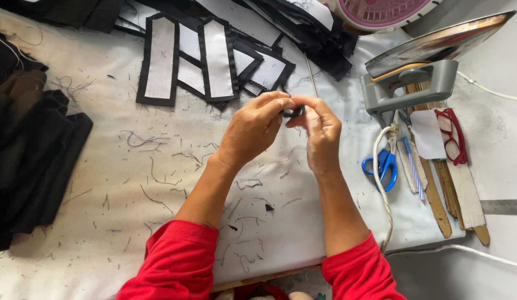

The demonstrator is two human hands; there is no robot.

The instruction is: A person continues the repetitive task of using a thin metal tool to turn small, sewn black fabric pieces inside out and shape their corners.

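My left hand (253,129) and my right hand (320,130) meet above the white padded worktable (131,183). Both pinch a small piece of black fabric (293,111) between thumbs and fingertips; most of it is hidden by my fingers. Just beyond my hands lie several black fabric pieces with white interfacing (192,58), spread side by side. Both my sleeves are red.
A grey clothes iron (422,69) rests on its side at the right, its white cord (380,178) trailing toward me. Blue-handled scissors (383,164), red glasses (453,136), wooden sticks (436,203) and a metal ruler (503,206) lie beside it. Dark cloth (31,150) is piled left. A pink fan (380,11) stands behind. Thread scraps litter the table.
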